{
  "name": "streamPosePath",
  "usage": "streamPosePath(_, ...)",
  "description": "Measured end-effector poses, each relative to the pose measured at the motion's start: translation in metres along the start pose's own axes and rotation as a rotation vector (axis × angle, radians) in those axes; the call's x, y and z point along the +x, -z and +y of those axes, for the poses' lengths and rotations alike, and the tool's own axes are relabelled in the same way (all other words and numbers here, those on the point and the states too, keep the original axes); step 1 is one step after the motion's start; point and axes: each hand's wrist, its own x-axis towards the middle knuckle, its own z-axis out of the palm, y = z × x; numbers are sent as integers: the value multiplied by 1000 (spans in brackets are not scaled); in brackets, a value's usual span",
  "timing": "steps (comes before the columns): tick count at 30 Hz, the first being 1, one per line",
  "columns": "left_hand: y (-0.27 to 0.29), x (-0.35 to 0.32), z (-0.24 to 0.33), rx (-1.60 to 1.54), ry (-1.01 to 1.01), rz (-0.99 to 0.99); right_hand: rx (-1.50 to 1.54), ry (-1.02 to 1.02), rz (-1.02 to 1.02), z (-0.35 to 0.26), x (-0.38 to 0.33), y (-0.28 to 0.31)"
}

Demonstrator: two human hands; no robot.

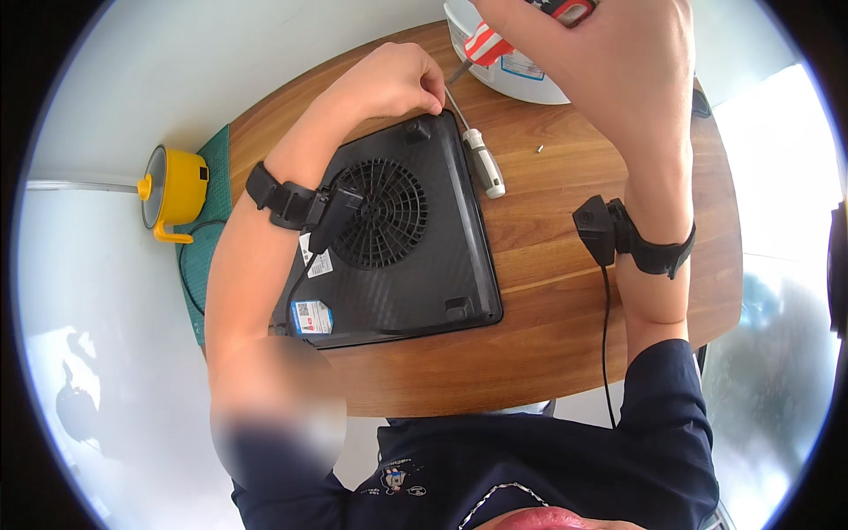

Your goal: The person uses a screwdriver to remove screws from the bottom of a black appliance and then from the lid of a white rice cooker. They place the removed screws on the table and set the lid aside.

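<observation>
A black flat appliance [415, 274] lies upside down on the wooden table [565, 327], with its round fan grille [382, 215] facing up. My left hand [397, 81] rests with curled fingers on the appliance's far corner. My right hand [609, 62] is raised near the camera and grips a screwdriver with a red and white striped handle [487, 44], its shaft pointing down to the left. A second screwdriver with a white handle [484, 162] lies on the table beside the appliance's right edge.
A white bowl-shaped container [508, 71] stands at the table's far edge. A tiny screw [540, 149] lies on the wood. A yellow pot [174, 190] sits on a green mat [208, 221] at the left. Black wrist bands with cables are on both arms.
</observation>
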Motion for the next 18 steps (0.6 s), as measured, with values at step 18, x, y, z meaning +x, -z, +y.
streamPosePath(18,12,18,-13,-5,-67,-205,233,-93,39,3,1,0)
